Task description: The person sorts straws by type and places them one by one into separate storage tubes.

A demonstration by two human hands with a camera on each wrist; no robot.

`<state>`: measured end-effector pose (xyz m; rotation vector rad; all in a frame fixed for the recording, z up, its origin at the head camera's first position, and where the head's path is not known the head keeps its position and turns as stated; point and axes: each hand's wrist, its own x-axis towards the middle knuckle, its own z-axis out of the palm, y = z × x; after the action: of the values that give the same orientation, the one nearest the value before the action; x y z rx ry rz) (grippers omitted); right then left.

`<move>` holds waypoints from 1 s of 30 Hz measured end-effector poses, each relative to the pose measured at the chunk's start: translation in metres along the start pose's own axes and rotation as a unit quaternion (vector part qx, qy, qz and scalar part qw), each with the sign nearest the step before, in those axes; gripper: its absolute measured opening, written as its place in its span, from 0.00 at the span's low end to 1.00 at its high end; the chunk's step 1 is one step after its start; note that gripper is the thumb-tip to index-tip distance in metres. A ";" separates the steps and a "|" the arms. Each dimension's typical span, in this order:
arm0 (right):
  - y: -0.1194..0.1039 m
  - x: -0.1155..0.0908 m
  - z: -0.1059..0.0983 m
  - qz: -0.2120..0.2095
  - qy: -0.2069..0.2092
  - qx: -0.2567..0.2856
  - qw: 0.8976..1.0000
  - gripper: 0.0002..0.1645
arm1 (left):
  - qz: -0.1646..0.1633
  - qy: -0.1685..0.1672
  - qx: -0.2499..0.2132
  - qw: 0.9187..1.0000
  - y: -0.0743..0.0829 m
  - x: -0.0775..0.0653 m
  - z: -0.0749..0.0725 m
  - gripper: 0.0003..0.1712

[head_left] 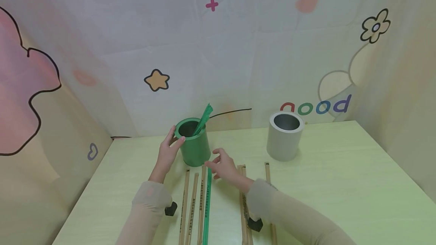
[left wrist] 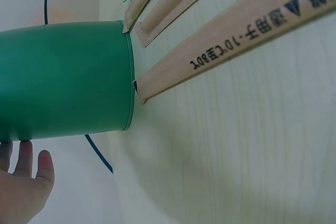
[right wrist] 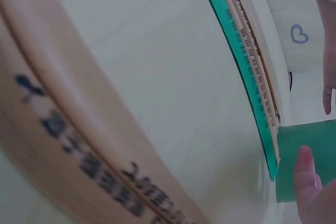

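Resting your left hand (head_left: 168, 155) against the left side of the green cup (head_left: 196, 151), near its rim: thumb toward the front, fingers apart and fairly straight against the wall. The left wrist view shows fingertips at the cup's side (its picture lies sideways). The cup stands upright on the pale table (head_left: 340, 173), near the back edge, and a crumpled green strip (head_left: 205, 118) leans out over its right rim.

Your right hand (head_left: 225, 166) hangs just in front of the cup's lower right, fingers spread and loosely bent, gripping nothing that you can see. It is at the far end of a long green wrapper (head_left: 206, 211); you cannot tell whether a fingertip touches it. The right wrist view gives your thumb raised in front of the cup wall.

Left of the green wrapper lie three brown wrappers (head_left: 192, 207), roughly side by side, their far ends near the cup's base. Dark print runs along them. Under your right forearm lie two more, close together, with another (head_left: 267, 171) farther right.

A white cup (head_left: 284, 143) stands upright, well apart to the right. Behind it all hangs a printed cloth (head_left: 231, 56) (orange star, coloured letters).
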<state>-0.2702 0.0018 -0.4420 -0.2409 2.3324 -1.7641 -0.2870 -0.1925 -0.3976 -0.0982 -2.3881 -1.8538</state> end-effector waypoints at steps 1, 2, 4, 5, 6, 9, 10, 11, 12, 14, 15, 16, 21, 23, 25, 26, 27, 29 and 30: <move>0.002 -0.001 0.001 0.004 -0.003 -0.001 1.000 0.32 | 0.000 -0.001 0.000 1.000 0.000 0.000 0.000 0.37; 0.004 -0.002 0.002 0.008 -0.005 -0.002 1.000 0.32 | 0.000 -0.001 -0.001 1.000 0.000 0.000 0.000 0.37; 0.008 -0.003 0.004 0.016 -0.009 -0.003 1.000 0.33 | 0.000 -0.001 -0.002 1.000 0.000 0.000 0.000 0.37; 0.010 -0.003 0.005 0.019 -0.011 -0.004 1.000 0.33 | 0.000 -0.001 -0.002 1.000 0.000 0.000 0.000 0.37; 0.012 -0.004 0.005 0.022 -0.012 -0.006 1.000 0.33 | 0.000 -0.001 -0.002 1.000 0.000 0.000 0.000 0.37; 0.015 -0.006 0.007 0.027 -0.013 -0.008 0.999 0.33 | -0.001 -0.001 -0.003 1.000 0.000 -0.001 0.000 0.37; 0.015 -0.007 0.008 0.029 -0.013 -0.010 0.999 0.32 | -0.001 -0.001 -0.002 1.000 0.001 -0.001 0.000 0.37; 0.015 -0.008 0.008 0.029 -0.013 -0.013 0.999 0.32 | -0.001 -0.001 -0.002 1.000 0.001 -0.001 0.000 0.37; 0.015 -0.009 0.009 0.032 -0.013 -0.016 0.999 0.32 | -0.001 0.000 -0.002 1.000 0.001 -0.001 0.000 0.37; 0.014 -0.011 0.010 0.035 -0.014 -0.020 0.999 0.32 | -0.001 0.000 -0.001 1.000 0.001 -0.001 0.000 0.37; 0.014 -0.012 0.010 0.037 -0.015 -0.023 0.999 0.32 | -0.002 -0.001 -0.001 1.000 0.001 -0.001 0.000 0.37; 0.015 -0.012 0.010 0.039 -0.016 -0.023 0.999 0.32 | -0.002 -0.001 0.000 1.000 0.001 -0.001 0.000 0.37; 0.017 -0.015 0.013 0.050 -0.028 -0.021 0.998 0.33 | -0.001 -0.001 0.001 1.000 0.001 -0.001 0.000 0.37; 0.018 -0.016 0.014 0.051 -0.032 -0.019 0.998 0.33 | 0.000 -0.001 0.000 1.000 0.001 -0.001 0.000 0.37; 0.019 -0.017 0.016 0.053 -0.035 -0.017 0.998 0.32 | 0.001 -0.001 0.000 1.000 0.001 -0.001 0.000 0.37; 0.019 -0.017 0.016 0.054 -0.036 -0.016 0.998 0.32 | 0.001 -0.001 0.001 1.000 0.001 -0.001 0.000 0.37; 0.019 -0.018 0.016 0.054 -0.037 -0.016 0.998 0.32 | 0.000 -0.001 0.001 1.000 0.001 -0.001 0.000 0.37; 0.020 -0.018 0.017 0.055 -0.039 -0.015 0.998 0.32 | -0.001 -0.002 0.002 1.000 0.001 -0.001 0.000 0.37; 0.020 -0.018 0.017 0.056 -0.040 -0.015 0.998 0.32 | -0.002 -0.002 0.002 1.000 0.002 -0.001 0.000 0.37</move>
<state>-0.2484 -0.0037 -0.4647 -0.1781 2.2701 -1.6385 -0.2861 -0.1919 -0.3962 -0.0970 -2.3954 -1.8512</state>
